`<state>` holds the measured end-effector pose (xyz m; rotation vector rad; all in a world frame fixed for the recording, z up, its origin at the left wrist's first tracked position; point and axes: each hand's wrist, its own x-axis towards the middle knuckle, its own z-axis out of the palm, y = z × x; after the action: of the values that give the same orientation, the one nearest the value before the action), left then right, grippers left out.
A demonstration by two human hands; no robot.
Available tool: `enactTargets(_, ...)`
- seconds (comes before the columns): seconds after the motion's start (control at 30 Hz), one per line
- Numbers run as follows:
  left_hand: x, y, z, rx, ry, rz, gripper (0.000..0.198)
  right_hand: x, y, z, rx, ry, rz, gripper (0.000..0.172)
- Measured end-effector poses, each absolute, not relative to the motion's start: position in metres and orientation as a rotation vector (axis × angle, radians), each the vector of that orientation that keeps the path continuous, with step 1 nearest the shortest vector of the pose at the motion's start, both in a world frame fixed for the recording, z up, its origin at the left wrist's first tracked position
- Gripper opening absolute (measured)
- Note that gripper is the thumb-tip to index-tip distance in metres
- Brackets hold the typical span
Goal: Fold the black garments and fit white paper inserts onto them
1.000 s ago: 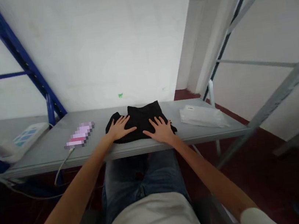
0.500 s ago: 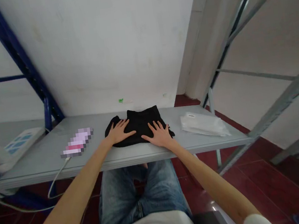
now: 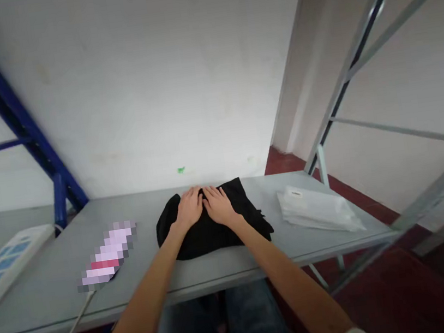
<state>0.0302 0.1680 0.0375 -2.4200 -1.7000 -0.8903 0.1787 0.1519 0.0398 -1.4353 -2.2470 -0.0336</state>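
Observation:
A folded piece of black cloth point(image 3: 215, 236) lies on the grey tabletop in front of me, its right edge ragged and its surface creased. Near its far edge, my left hand point(image 3: 189, 209) rests palm down with the fingers stretched forward. Close beside it, my right hand point(image 3: 219, 206) presses on the cloth too, fingers slightly apart. The two thumbs almost meet, and a small ridge of black fabric shows between the hands. What lies under the palms is hidden.
To the left is a phone-like device with a blurred screen point(image 3: 108, 254), a white cable point(image 3: 74, 330) running from it. A white power strip point(image 3: 10, 262) lies farther left. Clear plastic bags point(image 3: 319, 210) lie right. A wall point(image 3: 163, 97) stands behind the grey table point(image 3: 141, 293).
Both hands have slid inward and away from me across the cloth, from spread apart to nearly touching. The fingers are closer together. The camera view has shifted too.

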Motion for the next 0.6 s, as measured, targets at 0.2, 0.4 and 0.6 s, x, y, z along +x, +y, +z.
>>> enactTargets(0.2, 0.004, 0.191, -0.004, -2.646, -1.706, -0.832, 0.058, 0.200, 0.174, 0.005, -1.518, -2.183, -0.008, 0.057)
enactTargets(0.4, 0.003, 0.196, -0.004, -2.706, -1.673, -0.737, 0.065, 0.236, 0.185, 0.001, -1.693, -2.113, -0.040, 0.060)
enactTargets(0.6, 0.012, 0.210, -0.002, -2.703, -1.669, -0.666, 0.066, 0.252, 0.196, 0.007, -1.634, -2.060, -0.124, 0.059)
